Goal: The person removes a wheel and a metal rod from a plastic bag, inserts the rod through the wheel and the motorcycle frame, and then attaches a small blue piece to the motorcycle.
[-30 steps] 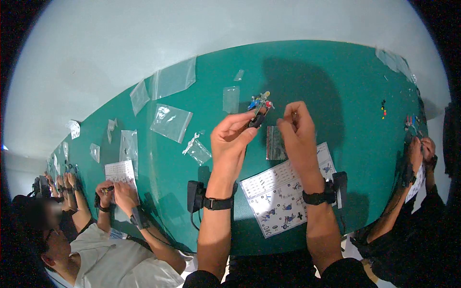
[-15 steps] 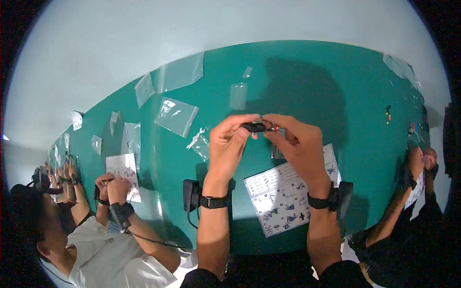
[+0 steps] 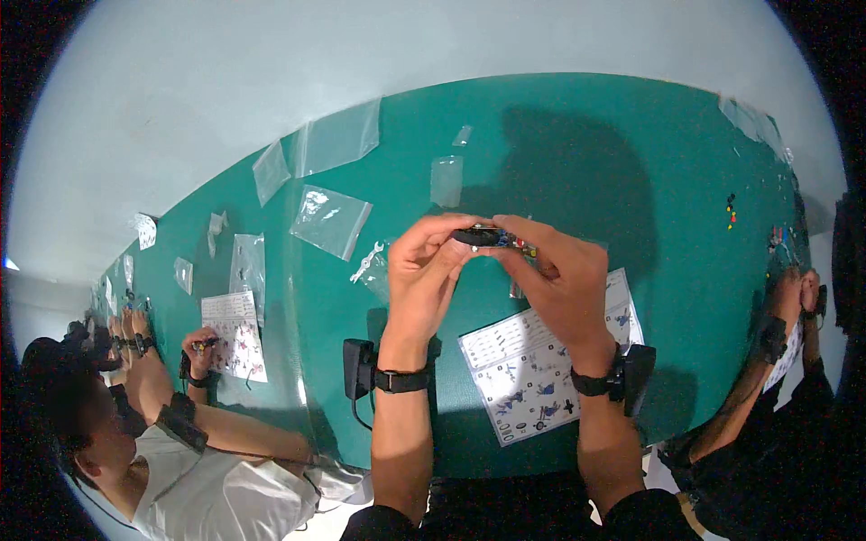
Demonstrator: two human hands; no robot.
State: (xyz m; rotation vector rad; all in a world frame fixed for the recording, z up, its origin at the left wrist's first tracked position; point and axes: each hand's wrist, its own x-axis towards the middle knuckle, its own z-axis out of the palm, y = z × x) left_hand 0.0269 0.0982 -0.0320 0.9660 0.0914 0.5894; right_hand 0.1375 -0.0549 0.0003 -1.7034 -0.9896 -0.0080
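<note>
Between both hands, above the green table, is a small toy assembly (image 3: 480, 237) with a rounded black part at its left and tiny red, yellow and blue bits at its right. My left hand (image 3: 422, 275) pinches the black end between thumb and fingers. The fingers of my right hand (image 3: 566, 284) close on the coloured end and hide much of it. Below my right hand lies a printed instruction sheet (image 3: 519, 374), partly covered by the wrist. A white wrench-shaped piece (image 3: 367, 262) rests beside a small clear bag (image 3: 377, 284) left of my left hand.
Clear plastic bags (image 3: 331, 221) lie across the green table (image 3: 406, 135). Small black, yellow and red pieces (image 3: 732, 212) sit at the right. A person in white (image 3: 225, 478) works on the left near another sheet (image 3: 233, 335); a person in dark sleeves (image 3: 758, 451) is on the right.
The assembly has turned slightly in my fingers, showing more of its rounded black side. At the left, the co-worker's nearer hand has drawn away from the other hand.
</note>
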